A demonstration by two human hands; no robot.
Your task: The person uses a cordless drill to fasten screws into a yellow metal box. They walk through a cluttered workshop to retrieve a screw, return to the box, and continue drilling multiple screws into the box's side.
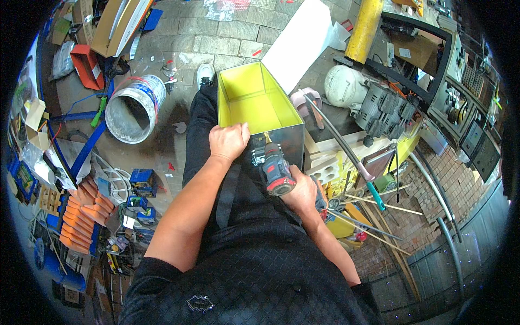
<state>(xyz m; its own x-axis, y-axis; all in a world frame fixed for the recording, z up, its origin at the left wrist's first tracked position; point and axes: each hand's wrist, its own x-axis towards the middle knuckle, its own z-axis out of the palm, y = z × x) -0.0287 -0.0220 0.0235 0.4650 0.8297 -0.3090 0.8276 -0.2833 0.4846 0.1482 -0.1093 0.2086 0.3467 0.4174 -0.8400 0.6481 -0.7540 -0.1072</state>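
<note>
An open metal box point(254, 97) with a yellow-green inside rests on my lap, its grey near wall point(290, 142) facing me. My left hand point(228, 141) grips the near top edge of the box at its left corner. My right hand point(304, 192) holds a grey and red cordless drill point(276, 168) by the handle. The drill's bit points at the box's near wall, close to its top edge, and appears to touch it.
A white bucket point(134, 108) lies on its side on the paved floor to the left. Orange parts point(81, 216), blue boxes and cables crowd the lower left. A yellow cylinder point(364, 30), a white tank point(344, 86), rods and a workbench stand at right.
</note>
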